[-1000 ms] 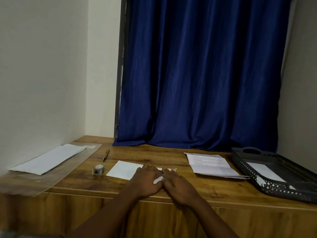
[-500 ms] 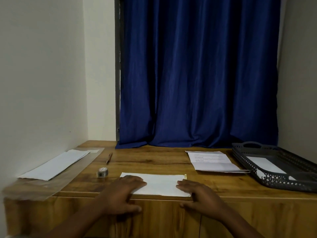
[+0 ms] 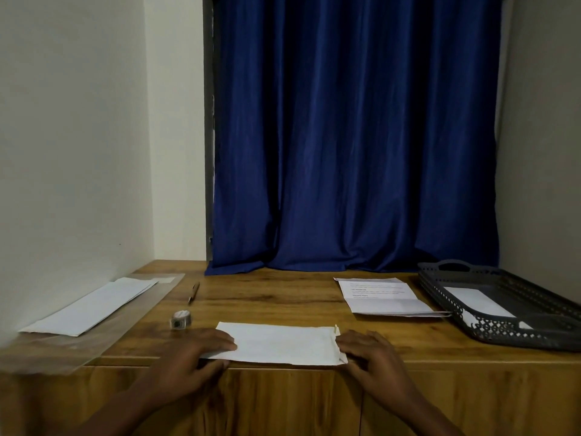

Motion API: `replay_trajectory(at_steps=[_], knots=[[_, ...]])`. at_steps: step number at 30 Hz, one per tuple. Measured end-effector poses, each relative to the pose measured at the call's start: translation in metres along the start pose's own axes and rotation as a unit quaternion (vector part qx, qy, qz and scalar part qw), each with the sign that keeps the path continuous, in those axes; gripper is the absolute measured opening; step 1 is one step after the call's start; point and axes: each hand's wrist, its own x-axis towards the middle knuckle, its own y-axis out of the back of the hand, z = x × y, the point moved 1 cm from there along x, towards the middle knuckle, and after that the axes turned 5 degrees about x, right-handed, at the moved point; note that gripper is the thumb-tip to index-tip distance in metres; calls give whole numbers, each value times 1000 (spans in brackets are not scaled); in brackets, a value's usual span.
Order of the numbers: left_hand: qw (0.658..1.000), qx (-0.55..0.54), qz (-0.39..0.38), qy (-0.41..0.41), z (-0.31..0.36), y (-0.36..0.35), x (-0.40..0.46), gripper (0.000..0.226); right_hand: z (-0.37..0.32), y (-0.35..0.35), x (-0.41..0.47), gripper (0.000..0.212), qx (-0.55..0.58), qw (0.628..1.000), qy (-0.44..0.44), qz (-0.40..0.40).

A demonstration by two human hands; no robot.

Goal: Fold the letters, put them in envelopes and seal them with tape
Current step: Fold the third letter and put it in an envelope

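light: dim, soft, indoor | shadows: faint, under the papers | glare: none | focus: fairly sharp centre, smeared lower-left corner | distortion: wide-angle bowing at edges
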Motion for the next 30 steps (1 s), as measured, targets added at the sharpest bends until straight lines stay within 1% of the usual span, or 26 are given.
replay_trajectory(at_steps=[3,6,8,9,10,12,13,15,18,20,21,23,25,28,30], knots=[[999,-38,25,12,-2,0,-5,31,-4,5,2,38,48,999,-15,19],[992,-96,63,43,-4,2,-4,27,-14,15,5,31,173,983,-35,48],[981,-139,100,93,-1,9,2,23,-22,22,10,18,261,962,-57,56],[970,-171,130,117,1,14,8,22,-26,25,15,15,294,952,-67,59],[953,-213,163,138,4,19,15,21,-30,28,21,17,318,942,-77,69],[918,-284,212,177,10,30,32,26,-35,31,36,24,329,934,-96,105],[908,-299,224,190,11,34,41,31,-36,32,44,27,325,932,-110,120],[902,-301,230,206,11,36,59,38,-37,30,59,27,342,918,-158,123],[898,-303,232,221,2,25,78,44,-33,23,77,7,394,878,-252,101],[901,-272,221,256,-7,13,86,47,-28,15,83,17,421,854,-293,89],[903,-257,211,273,-12,6,88,51,-24,11,86,22,411,855,-302,90],[912,-222,188,288,-21,-7,88,60,-13,0,92,27,337,887,-303,94],[938,-153,157,267,-23,-19,88,69,-4,-11,96,23,243,919,-294,97],[965,-16,113,235,-17,-32,89,74,-4,-21,100,6,154,944,-271,106],[973,74,104,193,-9,-37,88,68,-8,-26,101,12,85,961,-243,102]])
